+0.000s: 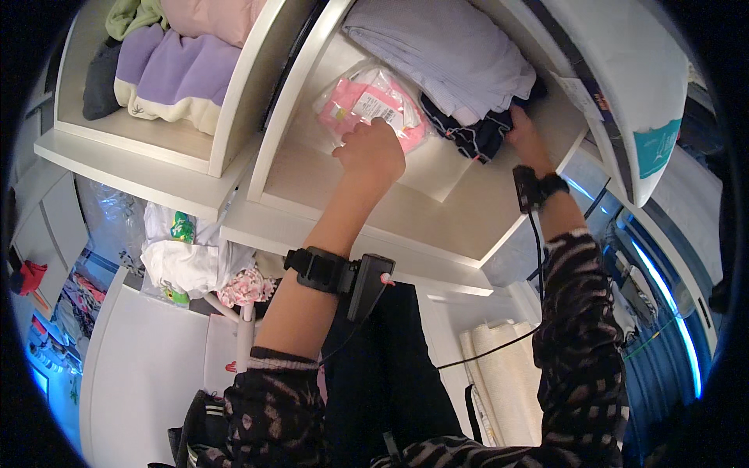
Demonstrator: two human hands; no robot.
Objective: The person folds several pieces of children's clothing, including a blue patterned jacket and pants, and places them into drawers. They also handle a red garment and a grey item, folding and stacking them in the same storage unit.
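Observation:
Inside the white shelf compartment, my left hand (373,154) is at the near edge of a pink garment in a clear plastic bag (343,97), which has a white label. Its fingers are curled against the bag, with the fingertips partly hidden. My right hand (530,142) grips the right end of a folded dark navy garment (477,139) with small pinkish spots. A large folded lavender-grey cloth (445,51) lies over the back of this garment. Both wrists carry black strapped devices.
The compartment (312,183) has white walls and a front ledge. To its left, another compartment (187,148) holds a purple-and-cream fleece (175,74) and a pink padded item (214,19). Below hang white clothes (183,253). A white bag (644,101) with a teal patch stands at right.

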